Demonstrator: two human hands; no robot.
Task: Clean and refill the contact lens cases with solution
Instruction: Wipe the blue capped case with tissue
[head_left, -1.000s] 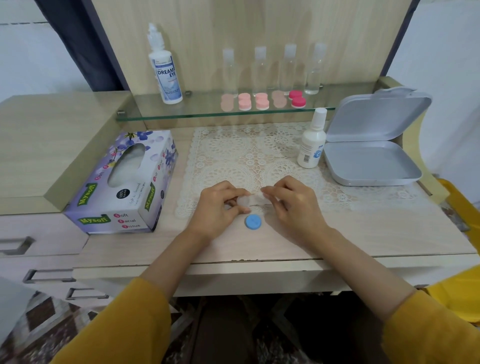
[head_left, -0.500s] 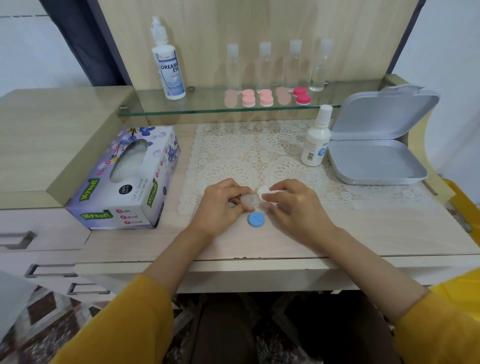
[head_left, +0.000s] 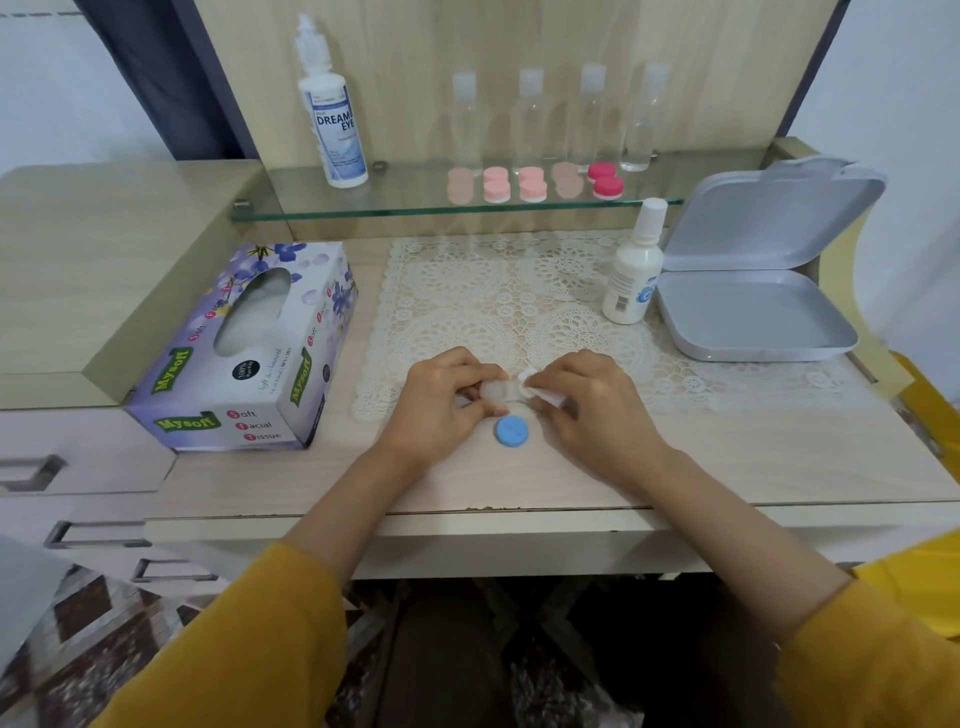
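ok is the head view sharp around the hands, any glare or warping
Head view: soft even light; the clear case in the left hand and white wad pinched by the right hand look pale and blurry; faint reflections on the glass shelf; wide lens bends the desk edges.

This looked like a home dressing table: a pale wood desk (head_left: 727, 462) carried a lace mat (head_left: 467, 291) just beyond the left hand (head_left: 441, 405), a floral tissue box (head_left: 244, 353) sat to that hand's left, drawers (head_left: 88, 457) lay further left, and a glass shelf (head_left: 415, 200) of small bottles (head_left: 530, 119) stood behind.
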